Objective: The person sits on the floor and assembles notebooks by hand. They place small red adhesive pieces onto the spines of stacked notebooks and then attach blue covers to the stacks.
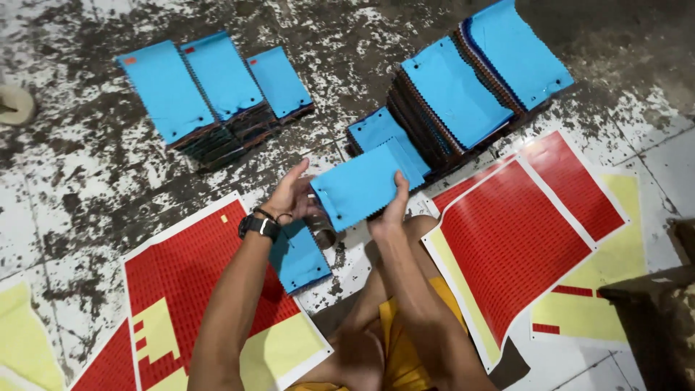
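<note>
Swatch card held at centre: bright blue, plain. Swatch stacks at 11 o'clock and 1 o'clock: blue tops, dark mixed edges. Sticker sheets at 7 o'clock and 3 o'clock: red grid on yellow backing. Floor: white, mottled black. Wristwatch: black.

Blue fabric swatch, tilted, held above the floor.
</note>
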